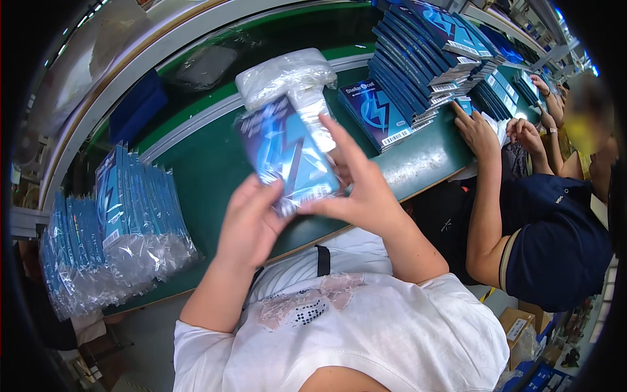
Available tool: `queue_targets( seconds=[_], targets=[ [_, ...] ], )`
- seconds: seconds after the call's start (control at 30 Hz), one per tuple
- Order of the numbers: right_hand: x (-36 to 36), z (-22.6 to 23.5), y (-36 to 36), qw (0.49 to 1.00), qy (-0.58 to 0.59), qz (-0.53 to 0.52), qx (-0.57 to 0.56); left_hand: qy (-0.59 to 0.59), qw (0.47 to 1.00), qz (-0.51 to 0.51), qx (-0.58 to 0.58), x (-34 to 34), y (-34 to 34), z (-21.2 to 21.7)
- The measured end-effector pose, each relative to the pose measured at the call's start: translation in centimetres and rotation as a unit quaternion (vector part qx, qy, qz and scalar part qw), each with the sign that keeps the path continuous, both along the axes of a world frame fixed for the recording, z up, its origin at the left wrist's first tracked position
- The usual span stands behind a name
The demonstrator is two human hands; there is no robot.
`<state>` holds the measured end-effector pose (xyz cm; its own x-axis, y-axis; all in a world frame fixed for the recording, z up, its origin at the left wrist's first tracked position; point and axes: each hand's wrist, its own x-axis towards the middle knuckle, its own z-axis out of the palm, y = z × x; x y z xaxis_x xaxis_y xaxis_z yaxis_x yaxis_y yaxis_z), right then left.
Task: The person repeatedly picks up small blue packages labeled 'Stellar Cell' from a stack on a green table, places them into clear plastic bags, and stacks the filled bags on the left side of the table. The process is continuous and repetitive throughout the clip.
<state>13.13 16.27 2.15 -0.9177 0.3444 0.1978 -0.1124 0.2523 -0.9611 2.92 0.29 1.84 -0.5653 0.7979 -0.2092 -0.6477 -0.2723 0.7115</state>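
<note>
A blue box (287,153) in clear film is tilted between the left hand (251,219) and the right hand (362,189) above a green table (418,166).
The left hand grips the box's lower left corner, thumb on its front; the right thumb lies at the lower edge, index finger raised beside the right side, the other fingers' hold unclear; beyond the box lies a bundle of clear bags (281,73), far left stands a row of wrapped boxes (134,202), and at right a co-worker's hand (480,135) is near tall box stacks (408,68).
</note>
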Motion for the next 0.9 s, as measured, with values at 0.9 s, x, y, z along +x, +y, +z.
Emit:
queue_targets(
  seconds=[0.9],
  targets=[
    [-1.6, 0.5, -2.0, 0.972, 0.14, 0.15, 0.117, 0.51, 0.524, 0.226, -0.643, -9.0, -15.4, 9.5]
  ],
)
